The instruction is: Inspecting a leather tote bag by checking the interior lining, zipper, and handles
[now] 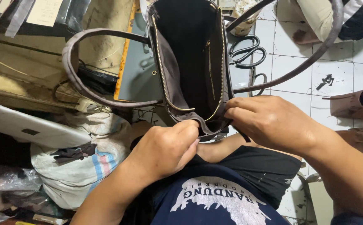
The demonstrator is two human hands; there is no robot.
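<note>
A dark brown handbag [192, 62] is seen from above, mouth open toward the camera, its near end resting over the person's lap. A gold zipper [165, 79] runs along both edges of the opening.

Left hand [165, 150]: curled into a loose fist, knuckles up, forearm entering from the lower left. The near left corner of the bag's rim is pinched between thumb and bent fingers. The hand is closed on the bag's edge.

Right hand [269, 121]: palm down, forearm entering from the lower right, wrist roughly straight. The fingers are bent inward, and the near right corner of the rim is gripped at the fingertips. The hand is closed on the same edge, just beside the left hand; the two are held close but are not seen to touch.

One bag handle [71, 62] is looped out to the left over a cluttered bench; the other handle [314, 54] arcs to the right above a white tiled floor [289, 71]. Black scissors [248, 52] are lying on the floor just right of the bag. A white sack [81, 166] is seen at lower left, and a second brown bag [356, 104] at the right edge.
</note>
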